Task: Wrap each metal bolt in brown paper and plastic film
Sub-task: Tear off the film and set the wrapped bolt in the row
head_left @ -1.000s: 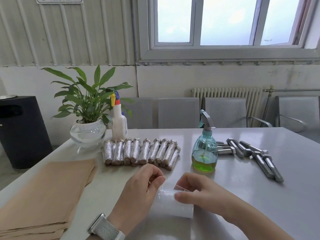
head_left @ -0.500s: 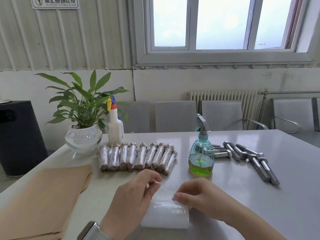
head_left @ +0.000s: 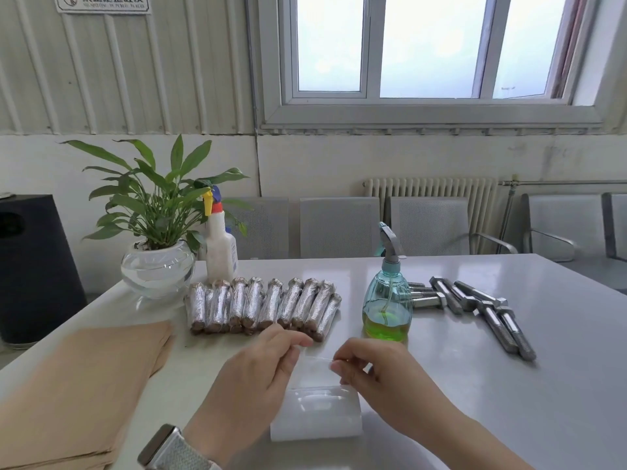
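Film (head_left: pixel 314 369) stretches up from the roll (head_left: pixel 315 413) on the table (head_left: pixel 509 385), its edge pinched by the left hand (head_left: pixel 258 378) and right hand (head_left: pixel 380 378). Green liquid part-fills the sprayer (head_left: pixel 386 310); bare bolts (head_left: pixel 481 310) lie behind it, wrapped bolts (head_left: pixel 264 305) and paper (head_left: pixel 78 385) to the left.

Up on the ribbed wall (head_left: pixel 135 79) to my left I see a white sign (head_left: pixel 102 2) with a round prohibition symbol and a row of dark Chinese characters, but its top is cut off by the edge of view and I cannot make the characters out for certain; under them runs a line of smaller print too fine to read. The white spray bottle (head_left: pixel 220 247) beside my plant (head_left: pixel 156 205) carries a label with a bluish patch, and its print is too small for me to read
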